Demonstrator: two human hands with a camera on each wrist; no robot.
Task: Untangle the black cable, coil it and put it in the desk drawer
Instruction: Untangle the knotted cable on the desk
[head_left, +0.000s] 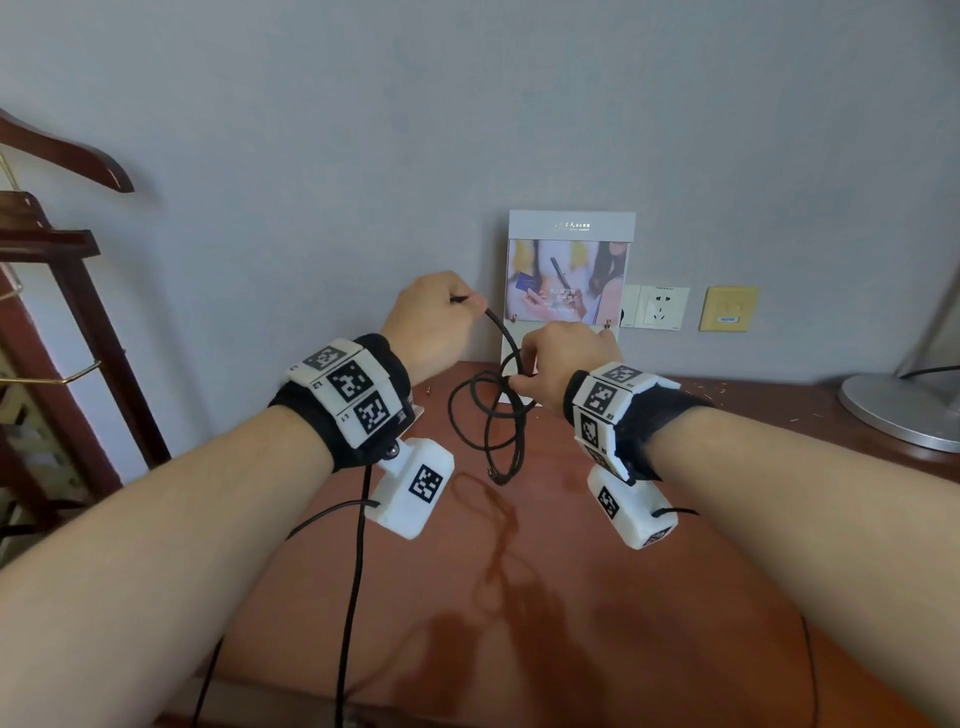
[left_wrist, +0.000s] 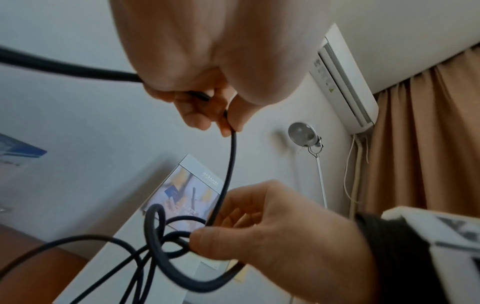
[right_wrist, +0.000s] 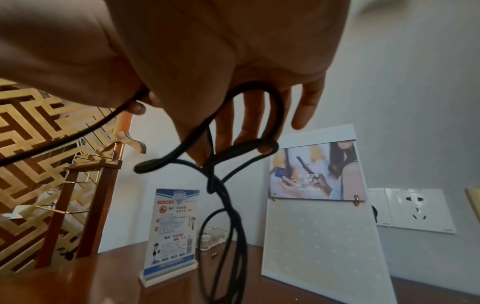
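The black cable hangs in tangled loops above the brown desk, its lower end dangling just over the wood. My left hand is raised near the wall and pinches one stretch of the cable between thumb and fingers. My right hand is lower and to the right. It holds several loops, the thumb pressing them against the fingers. In the right wrist view a loop of cable wraps round my right hand's fingers. No drawer is in view.
A white calendar stand leans on the wall behind the hands, with wall sockets beside it. A lamp base sits far right. A wooden rack stands left. An acrylic sign, a glass dish and a small screw are on the desk.
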